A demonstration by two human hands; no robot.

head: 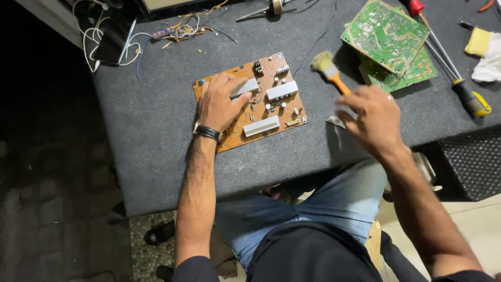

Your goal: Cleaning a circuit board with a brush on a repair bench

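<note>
Left hand [220,103] flat on orange circuit board [271,112], fingers spread, gripping nothing. Right hand [373,120] closed around orange-handled brush [329,70], right of board. Green boards [389,39] far right.

A dark grey felt-covered surface [156,130] carries an orange circuit board [271,112], two stacked green circuit boards [389,34], screwdrivers [459,86], tangled wires [177,31] and a yellow sponge [477,42].

Near edge of tabletop [156,172] bare: open passage. Brown circuit board [261,102] blocks centre. Far left corner: wire tangle [112,39]. Far right corner crowded: green circuit boards [389,39], screwdrivers [459,86], cloth [488,65].
</note>
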